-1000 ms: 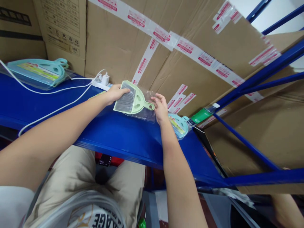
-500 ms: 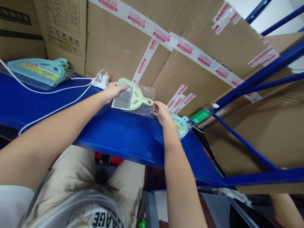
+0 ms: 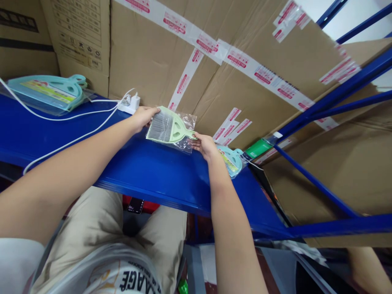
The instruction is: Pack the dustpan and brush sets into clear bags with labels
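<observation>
Blue shelf (image 3: 147, 171): three dustpan sets; left hand (image 3: 143, 116), right hand (image 3: 206, 146) pinch green set (image 3: 167, 128).

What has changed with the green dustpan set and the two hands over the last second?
The right hand slid from the side of the clear bag to its lower edge, under the handle of the green dustpan set. The set shifted slightly up and away along the blue shelf. The left hand kept its grip on the set's wide end. The teal sets and white cable lie as before.
</observation>
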A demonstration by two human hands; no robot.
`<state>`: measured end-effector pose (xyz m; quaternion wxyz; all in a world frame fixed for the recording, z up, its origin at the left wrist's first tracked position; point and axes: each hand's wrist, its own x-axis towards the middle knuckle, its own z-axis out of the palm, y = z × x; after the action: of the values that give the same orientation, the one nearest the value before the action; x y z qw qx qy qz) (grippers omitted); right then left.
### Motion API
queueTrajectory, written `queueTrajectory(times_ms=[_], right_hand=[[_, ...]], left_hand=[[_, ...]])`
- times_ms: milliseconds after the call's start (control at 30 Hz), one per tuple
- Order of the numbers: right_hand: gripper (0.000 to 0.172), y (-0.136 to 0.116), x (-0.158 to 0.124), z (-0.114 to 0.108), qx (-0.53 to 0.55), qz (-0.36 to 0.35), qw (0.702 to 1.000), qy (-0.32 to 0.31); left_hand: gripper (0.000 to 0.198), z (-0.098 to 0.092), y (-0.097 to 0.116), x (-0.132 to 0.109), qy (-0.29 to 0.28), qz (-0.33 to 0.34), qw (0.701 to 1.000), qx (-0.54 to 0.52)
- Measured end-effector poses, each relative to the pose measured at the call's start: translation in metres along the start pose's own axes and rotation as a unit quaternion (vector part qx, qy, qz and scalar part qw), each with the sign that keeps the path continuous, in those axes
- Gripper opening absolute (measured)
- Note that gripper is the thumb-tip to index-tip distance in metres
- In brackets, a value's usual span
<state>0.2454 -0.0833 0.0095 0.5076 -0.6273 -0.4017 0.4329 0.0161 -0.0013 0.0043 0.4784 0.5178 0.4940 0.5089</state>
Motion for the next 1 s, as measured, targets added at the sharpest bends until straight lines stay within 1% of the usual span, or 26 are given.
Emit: queueTrajectory(times_ms=[133,233,300,433,500,567,667,733,800,867,900,933,1000], right_hand=[[0.031,-0.004,-0.005,-0.001,0.018,0.004,1.000,0.023],[0.032,-0.004,-0.004,-0.004,0.029,0.000,0.999,0.029],[0.031,-0.002,-0.002,-0.006,0.035,-0.002,0.999,0.029],[0.027,0.001,0.004,-0.009,0.047,-0.006,0.998,0.031],[0.027,0.001,0.004,-0.009,0.052,-0.009,0.998,0.034],[0.026,0.000,0.003,-0.009,0.052,-0.010,0.998,0.041],[0.026,-0.004,0.000,-0.008,0.042,-0.001,0.997,0.058],[0.026,-0.005,-0.002,-0.009,0.031,0.012,0.997,0.070],[0.027,-0.007,-0.004,-0.010,0.017,0.027,0.996,0.083],[0.027,-0.007,-0.005,-0.011,0.000,0.041,0.995,0.090],[0.026,-0.007,-0.005,-0.012,-0.012,0.048,0.995,0.090],[0.026,-0.006,-0.005,-0.012,-0.026,0.054,0.994,0.087],[0.025,-0.005,-0.006,-0.013,-0.058,0.065,0.993,0.077]], left_hand=[[0.013,-0.003,-0.001,0.003,0.011,0.001,1.000,0.008],[0.019,-0.003,0.000,0.003,0.048,-0.009,0.999,0.010],[0.022,-0.002,0.002,0.002,0.073,-0.018,0.997,-0.007],[0.020,-0.001,0.005,0.001,0.082,-0.033,0.995,-0.049],[0.015,-0.002,0.005,0.001,0.074,-0.032,0.995,-0.051],[0.013,-0.004,0.006,0.001,0.044,-0.031,0.998,-0.026],[0.024,-0.009,0.007,0.002,-0.002,-0.021,0.998,0.065],[0.028,-0.016,0.011,0.003,0.006,0.003,0.989,0.145],[0.029,-0.026,0.015,0.004,0.048,0.048,0.969,0.236],[0.031,-0.037,0.021,0.004,0.083,0.087,0.929,0.351],[0.032,-0.042,0.023,0.004,0.079,0.093,0.902,0.414],[0.033,-0.047,0.024,0.004,0.061,0.088,0.873,0.476],[0.038,-0.052,0.024,0.004,0.003,0.058,0.818,0.572]])
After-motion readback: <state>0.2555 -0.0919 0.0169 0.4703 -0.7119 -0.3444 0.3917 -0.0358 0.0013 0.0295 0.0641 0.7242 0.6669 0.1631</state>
